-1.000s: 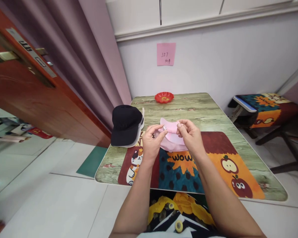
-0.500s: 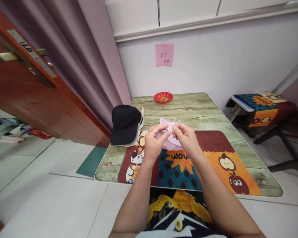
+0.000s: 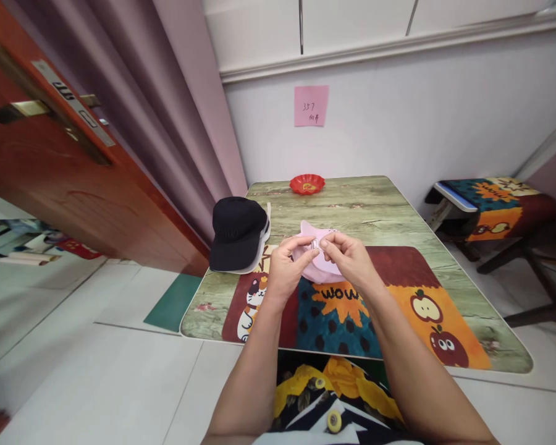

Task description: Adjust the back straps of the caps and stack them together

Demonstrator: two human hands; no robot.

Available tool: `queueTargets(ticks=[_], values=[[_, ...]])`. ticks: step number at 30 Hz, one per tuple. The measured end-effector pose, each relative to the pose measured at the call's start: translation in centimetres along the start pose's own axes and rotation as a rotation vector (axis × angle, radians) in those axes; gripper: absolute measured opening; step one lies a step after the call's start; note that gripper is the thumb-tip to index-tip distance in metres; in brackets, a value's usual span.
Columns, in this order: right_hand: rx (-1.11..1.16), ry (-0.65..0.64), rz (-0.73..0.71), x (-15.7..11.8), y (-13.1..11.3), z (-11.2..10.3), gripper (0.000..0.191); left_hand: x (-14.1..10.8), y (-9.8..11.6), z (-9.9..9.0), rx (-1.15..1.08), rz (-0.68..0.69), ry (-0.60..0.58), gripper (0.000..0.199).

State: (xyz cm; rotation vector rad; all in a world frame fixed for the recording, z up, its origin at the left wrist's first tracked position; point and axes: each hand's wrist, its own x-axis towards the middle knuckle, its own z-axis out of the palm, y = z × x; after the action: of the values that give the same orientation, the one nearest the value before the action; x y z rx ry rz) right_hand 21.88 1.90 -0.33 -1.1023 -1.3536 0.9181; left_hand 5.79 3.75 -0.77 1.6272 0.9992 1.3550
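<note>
A pink cap-like cloth item (image 3: 322, 272) lies on the patterned mat (image 3: 410, 266), partly hidden behind both hands. My left hand (image 3: 290, 262) pinches a small metal buckle (image 3: 314, 244) between thumb and fingertips, just above the pink item. Close on its right, my right hand (image 3: 345, 252) is closed at the buckle's edge, thumb against fingers. What those right fingertips grip is too small to make out. A black cap (image 3: 238, 232) rests on a paler cap at the table's left side.
A red scalloped dish (image 3: 307, 184) stands at the back of the wood-patterned table (image 3: 368, 213). Behind it is the wall with a pink note (image 3: 311, 105). An orange-brown door (image 3: 74, 185) and a curtain are at left; a covered stool (image 3: 495, 198) stands at right.
The view has shifted slightly, so the scene sits a little lower and further right. Both hands stay together at the buckle, with only a slight change in the fingers.
</note>
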Motion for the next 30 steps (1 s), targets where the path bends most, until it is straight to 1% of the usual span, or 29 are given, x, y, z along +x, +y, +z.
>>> queueTargets(ticks=[3, 6, 10, 15, 24, 30], values=[[-0.067, -0.026, -0.033, 0.0, 0.0, -0.6, 0.033, 0.1, 0.2, -0.3, 0.018, 0.015, -0.03, 0.023], [-0.079, -0.056, -0.041, 0.0, -0.1, -0.9, 0.033, 0.1, 0.5, -0.4, 0.041, 0.035, -0.041, 0.022], [-0.009, -0.094, -0.009, -0.2, -0.3, -1.0, 0.036, 0.0, 0.8, -0.3, 0.016, 0.021, -0.046, 0.022], [0.085, -0.073, 0.046, -0.4, -0.5, -1.0, 0.038, 0.0, 0.9, -0.2, 0.014, 0.02, -0.069, 0.023], [0.113, -0.054, 0.051, -0.6, -0.4, -1.0, 0.027, -0.2, 0.7, 0.1, 0.03, -0.004, -0.068, 0.024], [0.036, -0.107, -0.028, -0.5, -0.7, -1.6, 0.022, -0.5, 0.8, 0.1, 0.056, 0.023, -0.094, 0.023]])
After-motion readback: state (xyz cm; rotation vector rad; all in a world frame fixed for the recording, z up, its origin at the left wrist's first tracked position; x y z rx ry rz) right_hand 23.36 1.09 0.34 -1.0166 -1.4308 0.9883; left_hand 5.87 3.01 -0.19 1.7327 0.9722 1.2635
